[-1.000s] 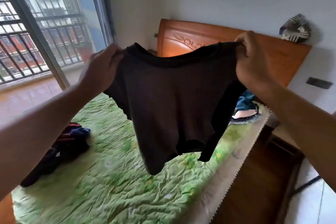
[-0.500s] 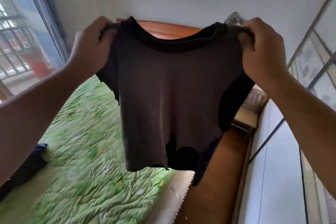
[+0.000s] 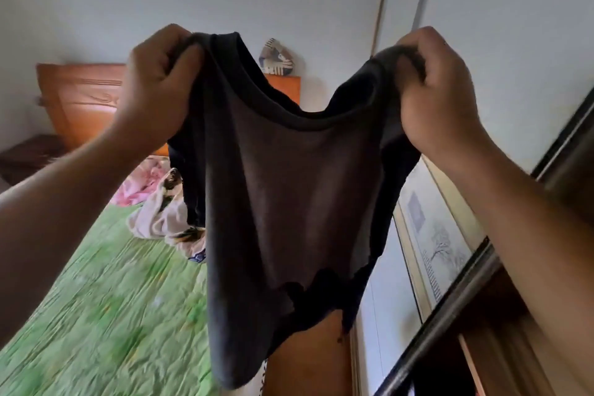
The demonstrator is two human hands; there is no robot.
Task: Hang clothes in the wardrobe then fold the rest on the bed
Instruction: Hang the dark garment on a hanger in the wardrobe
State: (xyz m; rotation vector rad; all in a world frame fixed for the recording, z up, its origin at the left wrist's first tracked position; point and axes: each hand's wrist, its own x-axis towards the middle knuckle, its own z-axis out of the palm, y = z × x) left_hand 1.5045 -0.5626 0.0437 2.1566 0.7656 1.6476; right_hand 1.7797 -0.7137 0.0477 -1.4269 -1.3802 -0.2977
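Observation:
I hold a dark grey T-shirt (image 3: pixel 289 190) up in the air by its shoulders, neck hole on top, hem hanging loose. My left hand (image 3: pixel 157 87) grips the left shoulder and my right hand (image 3: pixel 434 96) grips the right shoulder, fingers curled over the fabric. Behind the shirt lies the bed with a green crumpled cover (image 3: pixel 106 312). The wardrobe (image 3: pixel 501 305) stands at the right, its dark opening and a metal rail (image 3: pixel 450 312) showing at the lower right.
A pile of pink and cream clothes (image 3: pixel 154 202) lies near the orange headboard (image 3: pixel 80 100). A patterned object (image 3: pixel 276 58) sits on top of the headboard. Wooden floor (image 3: pixel 308 360) shows between bed and wardrobe. A dark nightstand (image 3: pixel 29 154) is at far left.
The view has swung right toward the wardrobe, whose open side and rail now show. Both hands still hold the shirt, now with the collar sagging between them.

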